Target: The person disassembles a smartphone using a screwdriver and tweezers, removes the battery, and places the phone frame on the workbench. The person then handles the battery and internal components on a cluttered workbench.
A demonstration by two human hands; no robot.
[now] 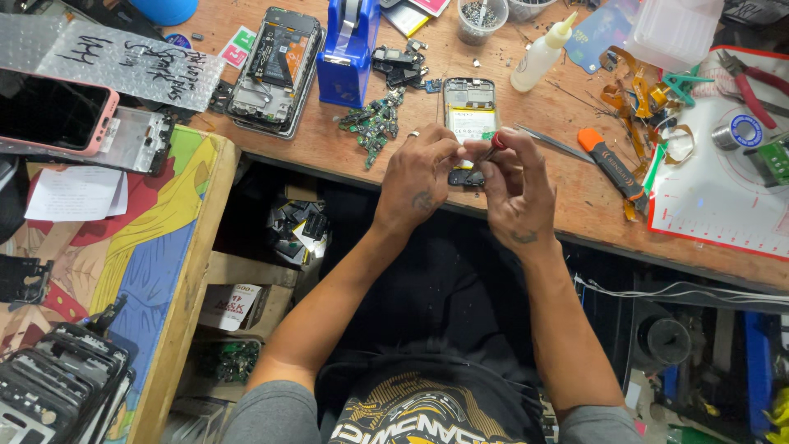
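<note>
An opened phone (469, 111) with its back removed lies on the wooden bench, its lower end under my fingers. My left hand (417, 176) pinches the phone's bottom edge and steadies it. My right hand (514, 185) grips a small red-tipped screwdriver (496, 145) pointed down at the phone's lower part. A small dark part (465, 178) shows between both hands at the bench edge.
Green circuit boards (374, 123) lie left of the phone, a blue tape dispenser (348, 49) and another opened phone (276, 70) behind them. An orange-handled knife (612, 164), tweezers (552, 142), a glue bottle (542, 53), orange flex cables (637, 99) and a white work mat (723, 197) sit right. A pink-cased phone (53, 115) is far left.
</note>
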